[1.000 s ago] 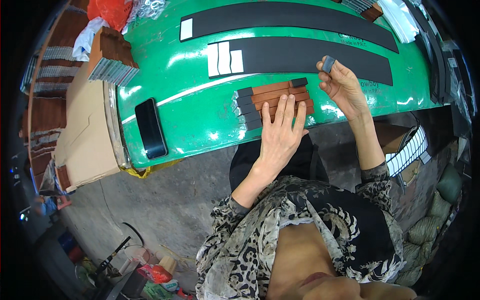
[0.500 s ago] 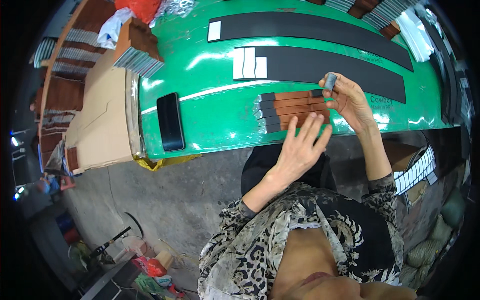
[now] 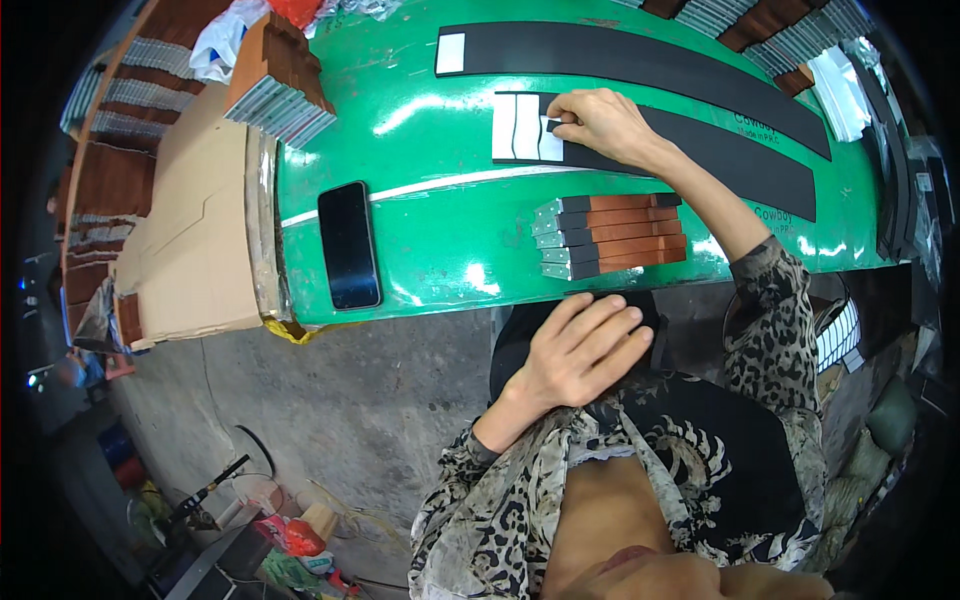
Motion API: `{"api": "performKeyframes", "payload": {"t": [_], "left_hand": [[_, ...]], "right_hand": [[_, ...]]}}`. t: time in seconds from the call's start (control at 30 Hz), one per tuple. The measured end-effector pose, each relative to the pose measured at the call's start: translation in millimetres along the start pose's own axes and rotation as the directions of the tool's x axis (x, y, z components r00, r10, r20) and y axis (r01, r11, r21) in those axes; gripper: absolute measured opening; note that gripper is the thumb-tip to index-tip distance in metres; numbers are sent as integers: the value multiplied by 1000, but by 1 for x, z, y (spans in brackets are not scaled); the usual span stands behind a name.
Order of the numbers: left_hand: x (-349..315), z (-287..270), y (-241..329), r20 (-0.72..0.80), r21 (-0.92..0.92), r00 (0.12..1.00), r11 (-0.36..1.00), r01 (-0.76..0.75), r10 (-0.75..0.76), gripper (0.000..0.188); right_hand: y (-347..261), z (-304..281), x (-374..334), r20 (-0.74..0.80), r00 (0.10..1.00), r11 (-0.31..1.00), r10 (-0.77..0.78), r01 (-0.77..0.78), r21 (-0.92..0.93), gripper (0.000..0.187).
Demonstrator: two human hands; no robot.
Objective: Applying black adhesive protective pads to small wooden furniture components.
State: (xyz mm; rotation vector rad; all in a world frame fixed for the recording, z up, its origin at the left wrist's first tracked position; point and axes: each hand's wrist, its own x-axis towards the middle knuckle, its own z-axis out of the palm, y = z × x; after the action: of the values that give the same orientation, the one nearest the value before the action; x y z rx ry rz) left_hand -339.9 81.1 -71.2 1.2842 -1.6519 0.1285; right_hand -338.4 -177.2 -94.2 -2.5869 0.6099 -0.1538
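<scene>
My right hand [image 3: 605, 125] reaches over the nearer of two long black strips [image 3: 720, 160]. Its thumb and fingers are pinched together on a small dark piece [image 3: 552, 126], whose exact kind I cannot make out. White label-like pieces [image 3: 522, 140] lie on that strip's left end, right beside the fingertips. My left hand [image 3: 585, 350] hovers just off the table's near edge, fingers stretched out, holding nothing. In front of it on the table, several brown bars [image 3: 635, 235] with black ends and pale left tips lie side by side.
A black phone [image 3: 350, 245] lies left of the bars on the green tabletop [image 3: 440, 225]. Farther back is another black strip [image 3: 620, 50] with a white patch. Stacked brown pieces [image 3: 280, 80] stand by a cardboard sheet [image 3: 195, 220] at left. White sheets [image 3: 838, 95] lie at far right.
My right hand has moved left and away from me, from above the bars to the white pieces, carrying the small piece. My left hand has drawn back off the bars toward me.
</scene>
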Motion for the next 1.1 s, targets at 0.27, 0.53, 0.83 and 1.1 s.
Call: {"api": "performKeyframes", "payload": {"t": [0.27,0.53,0.83,1.1], "left_hand": [[-8,-7,-23,-26,66,995,993,94,-92,27],[-13,-28,-52,-108,171,981,969,180,-163,23],[43,-25,-167,83,500,891,792,350,-446,33],[62,-2,-248,78,674,861,663,325,-502,46]], "right_hand": [[1,6,6,94,994,997,56,-52,-48,22],[31,-45,1,-28,968,906,248,-222,360,25],[32,-29,54,-114,993,983,40,-18,184,25],[5,14,144,-91,994,998,-62,62,-6,20]]}}
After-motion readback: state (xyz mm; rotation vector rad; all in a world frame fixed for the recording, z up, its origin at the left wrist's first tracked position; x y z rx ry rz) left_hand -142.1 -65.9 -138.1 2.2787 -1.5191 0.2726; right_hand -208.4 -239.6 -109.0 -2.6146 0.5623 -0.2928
